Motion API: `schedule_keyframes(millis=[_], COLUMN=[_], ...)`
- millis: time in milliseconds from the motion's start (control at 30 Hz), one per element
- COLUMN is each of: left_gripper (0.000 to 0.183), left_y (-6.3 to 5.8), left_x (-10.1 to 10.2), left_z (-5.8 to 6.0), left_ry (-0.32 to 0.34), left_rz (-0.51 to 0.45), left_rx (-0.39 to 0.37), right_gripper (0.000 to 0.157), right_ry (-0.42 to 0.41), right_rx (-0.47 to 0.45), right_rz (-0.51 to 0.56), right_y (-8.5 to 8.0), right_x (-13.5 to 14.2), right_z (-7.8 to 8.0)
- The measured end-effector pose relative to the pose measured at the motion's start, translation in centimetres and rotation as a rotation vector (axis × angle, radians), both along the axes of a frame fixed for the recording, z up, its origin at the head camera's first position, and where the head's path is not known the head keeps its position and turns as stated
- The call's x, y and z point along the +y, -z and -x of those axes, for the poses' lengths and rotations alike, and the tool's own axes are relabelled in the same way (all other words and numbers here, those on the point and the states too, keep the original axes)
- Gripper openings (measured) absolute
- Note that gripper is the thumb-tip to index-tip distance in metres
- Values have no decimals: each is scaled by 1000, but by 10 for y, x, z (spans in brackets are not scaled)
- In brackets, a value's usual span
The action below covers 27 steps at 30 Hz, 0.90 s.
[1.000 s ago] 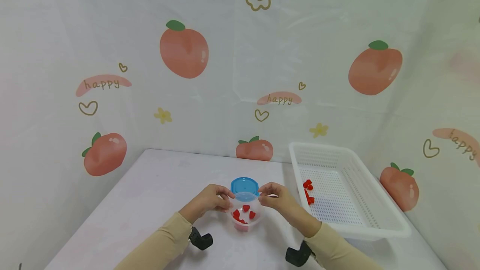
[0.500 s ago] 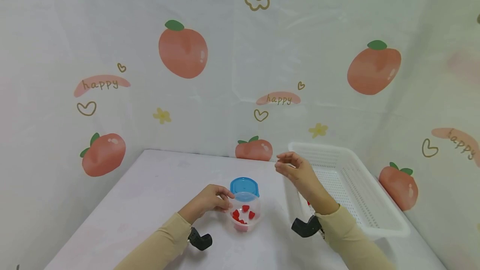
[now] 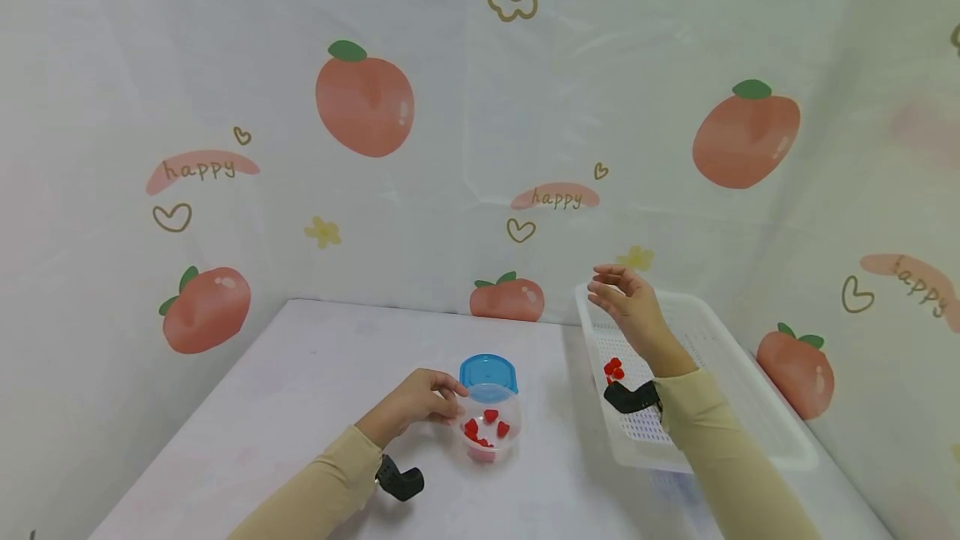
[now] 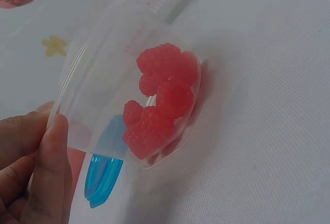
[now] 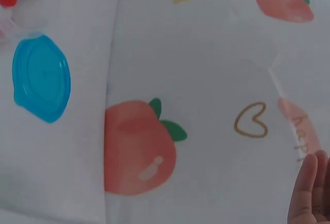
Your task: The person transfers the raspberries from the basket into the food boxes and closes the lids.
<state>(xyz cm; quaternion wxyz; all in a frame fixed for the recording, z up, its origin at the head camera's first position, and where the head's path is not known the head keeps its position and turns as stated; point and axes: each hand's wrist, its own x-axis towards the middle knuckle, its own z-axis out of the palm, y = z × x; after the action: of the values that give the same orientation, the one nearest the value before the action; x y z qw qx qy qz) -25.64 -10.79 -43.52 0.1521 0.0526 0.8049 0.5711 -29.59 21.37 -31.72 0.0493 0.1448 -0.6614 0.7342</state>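
My left hand (image 3: 420, 397) pinches the rim of a clear plastic tub (image 4: 93, 97) between thumb and fingers. Several red raspberries (image 4: 175, 97) lie at the tub's bottom; in the left wrist view they show through its wall. Right behind the tub is a blue lid (image 3: 487, 372), lying flat on the table. Raised over the left part of a white basket (image 3: 720, 348), my right hand (image 3: 637, 315) has loosely bent fingers and nothing between them. In the right wrist view its fingertips (image 5: 308, 170) show at the lower right corner.
The perforated basket stands on the right of the white table (image 3: 330, 348). More raspberries (image 3: 613, 369) sit along its left side, partly hidden by the right wrist's black camera mount (image 3: 632, 398). A printed curtain (image 3: 450, 190) closes off the back.
My right hand has left the tub's rim and moved up and to the right, over the basket. The left hand stays at the tub, which has not moved.
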Motion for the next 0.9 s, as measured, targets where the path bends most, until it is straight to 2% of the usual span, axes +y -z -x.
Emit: schedule_keyframes(millis=[233, 400, 500, 667, 767, 900], left_gripper=[24, 24, 23, 23, 24, 25], left_y=[0, 1, 1, 2, 1, 1], left_x=[0, 0, 0, 0, 0, 0], left_z=[0, 1, 1, 1, 0, 1], left_ry=[-8, -6, 0, 4, 1, -5], left_rz=[9, 17, 16, 20, 25, 23], left_rx=[-3, -5, -6, -5, 1, 4], right_gripper=[18, 16, 20, 44, 51, 52], right_ry=[86, 173, 222, 265, 245, 218], right_rx=[0, -47, -97, -175, -227, -304], right_rz=[39, 24, -41, -182, -242, -298], right_y=[16, 34, 45, 63, 71, 80], right_x=[27, 43, 53, 67, 71, 76], right_z=[23, 30, 34, 37, 37, 38])
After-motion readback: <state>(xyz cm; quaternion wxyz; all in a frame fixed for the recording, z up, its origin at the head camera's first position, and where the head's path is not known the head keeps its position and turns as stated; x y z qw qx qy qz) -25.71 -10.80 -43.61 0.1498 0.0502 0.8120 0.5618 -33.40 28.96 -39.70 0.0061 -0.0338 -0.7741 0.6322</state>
